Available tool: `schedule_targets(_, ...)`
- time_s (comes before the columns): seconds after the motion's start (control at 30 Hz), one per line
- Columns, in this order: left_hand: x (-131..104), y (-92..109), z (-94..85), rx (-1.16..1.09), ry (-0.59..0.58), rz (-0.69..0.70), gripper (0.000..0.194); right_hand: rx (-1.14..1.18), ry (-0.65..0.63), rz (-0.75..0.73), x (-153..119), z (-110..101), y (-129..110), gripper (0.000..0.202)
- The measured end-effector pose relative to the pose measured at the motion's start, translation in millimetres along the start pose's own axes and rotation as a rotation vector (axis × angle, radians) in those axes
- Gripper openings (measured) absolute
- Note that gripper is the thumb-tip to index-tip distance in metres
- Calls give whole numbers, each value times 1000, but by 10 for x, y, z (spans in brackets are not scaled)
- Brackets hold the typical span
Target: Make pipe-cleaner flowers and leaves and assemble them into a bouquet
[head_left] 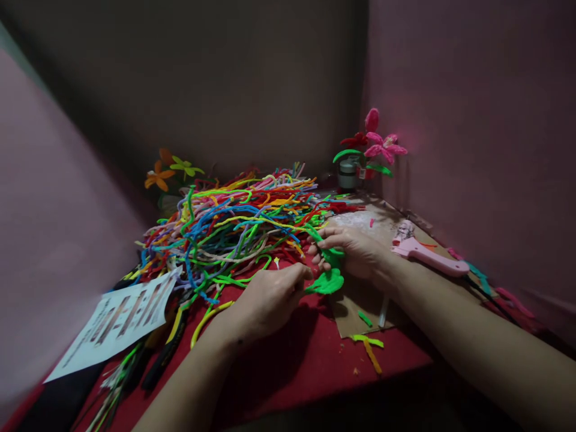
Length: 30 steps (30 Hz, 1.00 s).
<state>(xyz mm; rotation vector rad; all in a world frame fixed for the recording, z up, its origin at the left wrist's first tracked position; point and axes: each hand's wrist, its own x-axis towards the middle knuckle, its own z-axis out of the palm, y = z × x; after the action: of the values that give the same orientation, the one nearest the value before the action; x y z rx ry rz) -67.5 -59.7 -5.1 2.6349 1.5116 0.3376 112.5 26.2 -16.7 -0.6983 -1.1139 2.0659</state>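
Note:
My left hand [274,295] is closed, thumb and fingers pinched at the left end of a bright green fuzzy leaf-like piece [330,282]. Just to the right, my right hand [344,247] has its fingers curled round more of the green fuzzy stems, above that piece. Both hands are close together over the red cloth [279,366], near the edge of a cardboard sheet [355,306]. A big heap of coloured pipe cleaners [243,222] lies behind my left hand.
A pink glue gun [432,257] rests on the cardboard at right. Fuzzy pink flowers [386,147] stand in a grey pot [348,174] behind; orange flowers [159,176] are back left. At left lie a printed sheet [119,321] and black-handled tools [166,354]. Green and orange scraps [372,355] lie in front.

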Motion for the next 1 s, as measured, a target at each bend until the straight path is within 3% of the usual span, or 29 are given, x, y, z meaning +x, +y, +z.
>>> schedule_targets(0.2,-29,7,33,142,117,151,18,-172,-144,40,-47,47,97,16)
schedule_targets(0.5,13,-9,20,193,196,130,9,-603,-304,127,-140,142,49,21)
schedule_targets(0.6,32,-13,23,171,244,87,10,-732,-265,116,-101,116,76,12)
schedule_targets(0.67,39,-25,20,124,296,49,27,-824,-242,76,-79,110,91,10)
schedule_targets(0.77,46,-69,35,19,375,-9,49,-1053,-216,-119,-65,111,74,10)
schedule_targets(0.9,70,-169,104,-36,480,-143,36,-1485,48,-464,-28,26,-91,13)
schedule_targets(1.0,97,-239,152,10,469,-219,29,-1780,195,-396,66,-121,-295,18)
